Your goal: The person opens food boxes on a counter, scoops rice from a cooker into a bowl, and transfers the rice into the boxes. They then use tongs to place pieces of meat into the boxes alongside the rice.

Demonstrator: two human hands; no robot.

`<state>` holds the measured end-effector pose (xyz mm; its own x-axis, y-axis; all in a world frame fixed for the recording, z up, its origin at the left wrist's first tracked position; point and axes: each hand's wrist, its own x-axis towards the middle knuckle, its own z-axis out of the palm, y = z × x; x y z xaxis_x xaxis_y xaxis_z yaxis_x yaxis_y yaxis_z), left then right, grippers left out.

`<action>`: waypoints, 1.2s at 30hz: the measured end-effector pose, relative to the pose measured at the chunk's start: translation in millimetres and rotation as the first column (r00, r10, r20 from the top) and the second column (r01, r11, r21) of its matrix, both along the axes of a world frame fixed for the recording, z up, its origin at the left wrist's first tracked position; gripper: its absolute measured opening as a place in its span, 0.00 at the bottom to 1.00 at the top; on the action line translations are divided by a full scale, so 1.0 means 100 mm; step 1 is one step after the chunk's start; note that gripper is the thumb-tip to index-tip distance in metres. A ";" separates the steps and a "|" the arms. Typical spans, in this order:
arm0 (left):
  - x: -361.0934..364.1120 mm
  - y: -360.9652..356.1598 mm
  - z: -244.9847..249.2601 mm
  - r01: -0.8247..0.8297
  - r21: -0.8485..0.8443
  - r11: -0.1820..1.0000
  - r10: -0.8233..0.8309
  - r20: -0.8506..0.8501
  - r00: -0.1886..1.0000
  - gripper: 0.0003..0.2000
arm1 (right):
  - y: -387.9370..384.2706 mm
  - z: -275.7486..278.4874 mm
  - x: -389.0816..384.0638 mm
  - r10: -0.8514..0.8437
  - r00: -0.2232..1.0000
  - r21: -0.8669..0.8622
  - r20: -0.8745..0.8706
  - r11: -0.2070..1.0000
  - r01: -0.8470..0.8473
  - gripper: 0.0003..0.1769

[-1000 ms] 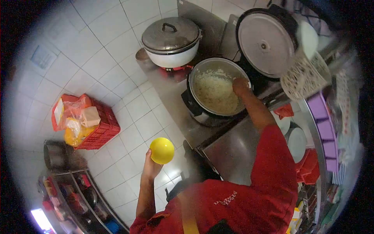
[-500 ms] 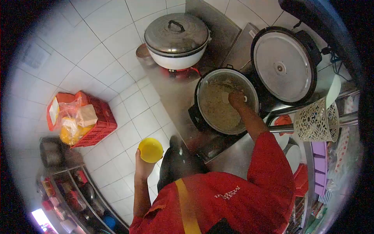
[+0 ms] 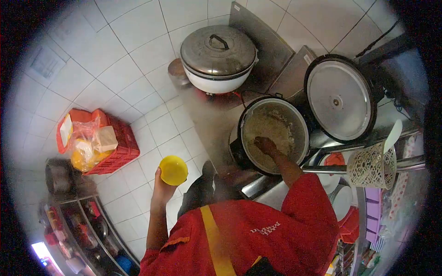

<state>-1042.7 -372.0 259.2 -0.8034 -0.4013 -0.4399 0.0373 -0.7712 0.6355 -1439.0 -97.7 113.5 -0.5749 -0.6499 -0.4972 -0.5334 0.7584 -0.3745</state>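
My left hand (image 3: pixel 162 186) is wrapped round a yellow bowl (image 3: pixel 173 170), its open top facing up, over the tiled floor. Inside the large open cooker (image 3: pixel 275 129), my right hand (image 3: pixel 266 145) reaches down over the rice (image 3: pixel 271 122). Its fingers look closed, but what they hold, if anything, cannot be made out. Behind the cooker, to the right, its round metal lid (image 3: pixel 338 100) stands raised. A white pot with a domed metal lid (image 3: pixel 218 50) sits further back, covered.
A red crate (image 3: pixel 115 158) with bags stands at the left. Shelves (image 3: pixel 85 221) fill the lower left. On the right, a perforated cream basket (image 3: pixel 368 168) holds a white paddle (image 3: pixel 393 135) beside a metal rail (image 3: pixel 411 163). Stacked plates (image 3: pixel 340 202) lie below it.
My right hand has moved left and nearer to me inside the cooker. The pale utensil seen beside it before no longer shows. The bowl has shifted slightly left and up.
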 end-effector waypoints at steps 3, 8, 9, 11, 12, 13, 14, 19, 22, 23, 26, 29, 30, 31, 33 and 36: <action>-0.20 -0.05 -0.05 0.031 0.018 0.999 -0.031 -0.009 0.999 0.34 | 0.05 -0.04 -0.02 0.012 1.000 -0.045 -0.023 0.999 -0.013 0.26; -0.99 -0.01 0.09 0.196 0.092 0.976 -0.192 -0.050 0.980 0.32 | 0.31 0.02 -0.02 -0.076 0.994 -0.339 0.079 0.935 0.098 0.24; -1.23 0.05 0.20 0.298 -0.197 0.934 -0.312 -0.042 0.949 0.34 | 0.37 -0.04 -0.05 0.008 0.998 -0.490 0.059 0.872 0.022 0.24; -1.60 0.10 0.13 0.391 -0.476 0.788 -0.449 -0.008 0.894 0.37 | 0.39 0.28 0.04 -0.107 0.990 -0.415 0.093 0.899 0.136 0.23; -1.84 0.09 -0.18 0.412 -0.760 0.502 -0.453 0.175 0.874 0.40 | 0.40 0.47 0.08 -0.203 0.971 -0.332 0.129 0.913 0.235 0.22; -2.06 0.10 -0.33 0.400 -0.908 0.124 -0.384 0.328 0.863 0.44 | 0.47 0.58 0.08 -0.242 0.963 -0.342 0.119 0.901 0.268 0.22; -2.26 0.17 -0.20 0.393 -0.914 0.101 -0.420 0.319 0.849 0.44 | 0.56 0.68 0.08 -0.256 0.966 -0.408 0.045 0.877 0.252 0.21; -3.05 0.92 0.26 0.629 -0.454 0.632 -0.679 0.067 0.731 0.35 | 0.80 1.88 0.19 -0.238 0.961 -0.513 -0.141 0.848 0.135 0.18; -3.43 1.40 0.01 0.741 -0.003 0.672 -0.737 -0.097 0.669 0.31 | 0.46 2.53 0.48 -0.303 0.873 -0.046 -0.383 0.950 0.309 0.17; -3.47 1.54 -0.02 0.707 0.040 0.706 -0.700 -0.116 0.705 0.30 | 0.38 2.44 0.57 -0.320 0.819 -0.060 -0.476 0.941 0.333 0.18; -3.60 1.85 -0.54 0.658 0.186 0.729 -0.608 -0.264 0.749 0.30 | 0.16 2.03 0.92 -0.330 0.630 -0.097 -0.703 0.922 0.375 0.23; -3.67 1.90 -0.73 0.537 0.270 0.799 -0.479 -0.252 0.841 0.30 | 0.24 2.38 0.93 -0.420 0.629 -0.102 -0.654 0.873 0.477 0.23; -3.69 1.86 -0.73 0.582 0.285 0.762 -0.502 -0.309 0.808 0.30 | 0.31 2.54 0.88 -0.522 0.673 -0.084 -0.523 0.818 0.569 0.21; -3.67 1.82 -0.73 0.624 0.299 0.722 -0.519 -0.362 0.774 0.30 | 0.44 2.50 0.82 -0.520 0.677 -0.080 -0.521 0.819 0.567 0.21; -3.65 1.76 -0.73 0.701 0.319 0.638 -0.539 -0.466 0.702 0.29 | 0.70 2.25 0.66 -0.591 0.722 -0.443 -0.360 0.789 0.425 0.19; -3.58 1.73 -0.50 0.604 0.519 0.605 -0.409 -0.449 0.795 0.29 | 0.68 1.73 0.61 -0.651 0.630 -0.562 -0.423 0.734 0.382 0.21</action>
